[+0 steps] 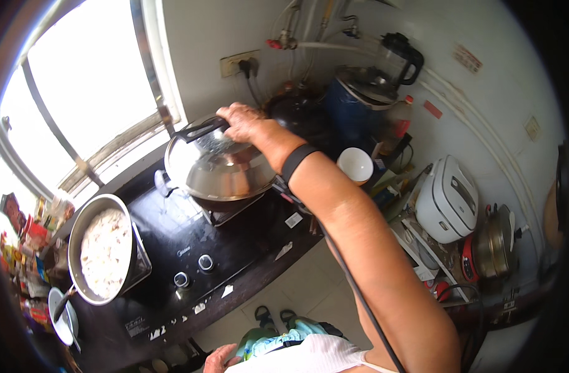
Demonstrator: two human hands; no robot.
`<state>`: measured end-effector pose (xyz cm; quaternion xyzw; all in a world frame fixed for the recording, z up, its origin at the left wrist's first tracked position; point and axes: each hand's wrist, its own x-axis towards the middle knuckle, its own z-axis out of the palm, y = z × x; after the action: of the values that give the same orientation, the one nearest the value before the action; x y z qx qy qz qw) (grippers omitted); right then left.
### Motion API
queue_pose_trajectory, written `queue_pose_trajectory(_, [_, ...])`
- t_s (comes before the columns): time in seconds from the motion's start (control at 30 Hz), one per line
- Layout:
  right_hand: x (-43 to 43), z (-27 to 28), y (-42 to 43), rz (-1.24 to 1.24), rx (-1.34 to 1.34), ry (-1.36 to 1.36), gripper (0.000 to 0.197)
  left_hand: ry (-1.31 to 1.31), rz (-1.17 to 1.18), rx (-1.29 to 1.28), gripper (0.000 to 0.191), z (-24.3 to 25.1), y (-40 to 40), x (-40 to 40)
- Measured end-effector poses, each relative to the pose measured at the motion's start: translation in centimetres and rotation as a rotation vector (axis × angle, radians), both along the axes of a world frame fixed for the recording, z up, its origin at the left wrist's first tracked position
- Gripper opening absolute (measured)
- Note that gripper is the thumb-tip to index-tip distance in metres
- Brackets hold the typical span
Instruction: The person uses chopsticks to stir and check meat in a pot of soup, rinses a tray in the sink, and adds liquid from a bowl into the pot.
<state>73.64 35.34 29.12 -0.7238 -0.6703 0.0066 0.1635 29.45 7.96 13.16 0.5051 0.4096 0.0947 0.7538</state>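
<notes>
My right hand [245, 122] reaches across to the wok on the back of the stove, its fingers on the black handle [202, 130] of the lid. That domed stainless-steel lid [223, 172], with a glass centre, sits over the wok [226, 205]. Low in the picture, my left hand [220, 359] hangs beside my body, thumb apart from the fingers and nothing seen in it. A frying pan [74, 261] with pale, bubbly food [106, 254] rests on the other burner of the black gas stove [172, 233].
Packets and jars [32, 247] crowd the left edge near a small bowl [62, 321]. A white bowl [355, 165] stands right of the wok, below a lidded blue pot [352, 102]. A rice cooker [446, 200] and steel pot [494, 247] are on the right-hand shelf. A cable [359, 293] runs along my right arm.
</notes>
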Motion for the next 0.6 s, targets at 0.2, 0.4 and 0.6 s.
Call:
queue_pose_trajectory(0.2, [1.4,0.9,0.3,0.116,0.045,-0.088,0.043,0.166,-0.161,0.588,0.034,-1.3,0.9,0.6])
queue_pose_trajectory(0.4, [0.2,1.3,0.9,0.087,-0.037,0.001,0.037,0.321,-0.282,0.664,0.032,-0.6,0.8,0.6])
queue_pose_trajectory(0.6, [0.1,1.2,1.3,0.089,-0.031,0.010,0.039,0.348,-0.286,0.657,0.032,-0.7,0.6,0.3])
